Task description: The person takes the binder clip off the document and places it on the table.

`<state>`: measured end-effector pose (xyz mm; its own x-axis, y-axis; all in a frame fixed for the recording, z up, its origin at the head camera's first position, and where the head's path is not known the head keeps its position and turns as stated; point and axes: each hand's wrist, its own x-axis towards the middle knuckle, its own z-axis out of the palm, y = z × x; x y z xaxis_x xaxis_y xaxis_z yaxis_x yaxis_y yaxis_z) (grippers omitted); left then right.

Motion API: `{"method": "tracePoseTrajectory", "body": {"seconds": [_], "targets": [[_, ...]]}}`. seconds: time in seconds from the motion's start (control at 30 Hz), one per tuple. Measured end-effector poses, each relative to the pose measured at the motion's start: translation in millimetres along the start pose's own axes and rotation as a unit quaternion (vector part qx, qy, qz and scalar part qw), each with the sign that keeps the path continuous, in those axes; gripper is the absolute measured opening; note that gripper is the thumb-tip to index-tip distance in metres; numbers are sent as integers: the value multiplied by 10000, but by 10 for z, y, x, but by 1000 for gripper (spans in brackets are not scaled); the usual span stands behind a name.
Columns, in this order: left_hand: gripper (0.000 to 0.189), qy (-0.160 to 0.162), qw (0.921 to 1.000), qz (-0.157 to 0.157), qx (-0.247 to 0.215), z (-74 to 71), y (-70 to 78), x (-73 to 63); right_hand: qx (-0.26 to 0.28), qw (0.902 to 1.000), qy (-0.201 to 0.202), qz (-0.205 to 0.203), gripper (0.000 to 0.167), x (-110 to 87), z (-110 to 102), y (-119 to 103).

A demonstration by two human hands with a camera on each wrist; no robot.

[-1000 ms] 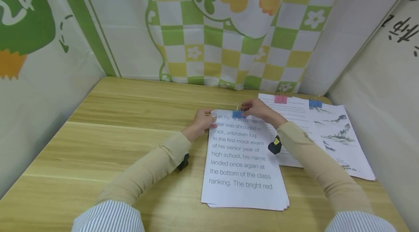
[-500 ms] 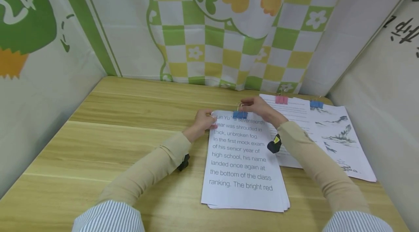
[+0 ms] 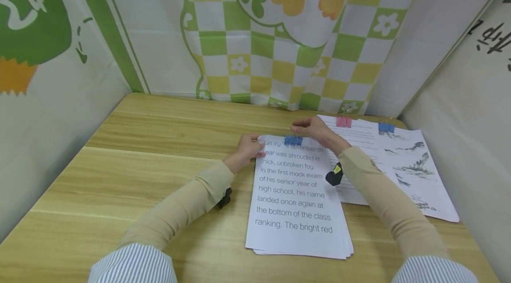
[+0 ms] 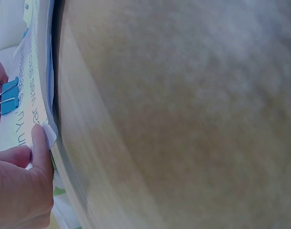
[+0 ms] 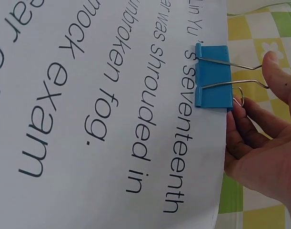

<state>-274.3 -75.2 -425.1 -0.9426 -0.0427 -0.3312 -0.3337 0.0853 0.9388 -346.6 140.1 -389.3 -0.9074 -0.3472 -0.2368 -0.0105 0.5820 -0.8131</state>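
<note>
A stack of printed sheets [image 3: 295,244] lies on the wooden table, its lower edges slightly fanned. At the stack's top-left corner my left hand [image 3: 245,151] pinches the paper between thumb and index finger [image 4: 40,148]. A blue binder clip [image 5: 215,76] is clamped on the top edge, both wire handles standing out behind it. My right hand [image 3: 317,132] holds the clip by these handles: the thumb [image 5: 276,76] is at the end of the front handle, and the other fingers curl behind the paper at the rear one, partly hidden.
To the right lie a text stack [image 3: 361,139] with a pink binder clip [image 3: 343,122] and a landscape-drawing stack [image 3: 433,185] with another blue clip [image 3: 386,127]. A checkered curtain [image 3: 255,70] hangs behind the wooden table [image 3: 131,159]. Black wrist devices sit at both sleeves.
My right hand's fingertips have shifted slightly left along the clip's handles. The left hand keeps its pinch on the corner, and the stack stays in place.
</note>
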Motion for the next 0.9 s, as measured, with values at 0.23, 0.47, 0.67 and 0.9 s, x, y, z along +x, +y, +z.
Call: {"method": "tracePoseTrajectory", "body": {"seconds": [0.23, 0.47, 0.67, 0.9], "targets": [[45, 42, 10000, 24, 50, 0, -16, 3, 264, 9991, 323, -19, 46, 36, 33, -32], [44, 119, 9999, -54, 46, -1, -27, 15, 345, 9986, 390, -46, 45, 51, 8, -72], [46, 89, 9999, -82, 56, -10, -27, 11, 364, 9981, 499, -72, 42, 82, -22, -97], [46, 56, 9999, -109, 65, -13, -32, 14, 448, 9968, 647, 150, 44, 147, -55, -73]]}}
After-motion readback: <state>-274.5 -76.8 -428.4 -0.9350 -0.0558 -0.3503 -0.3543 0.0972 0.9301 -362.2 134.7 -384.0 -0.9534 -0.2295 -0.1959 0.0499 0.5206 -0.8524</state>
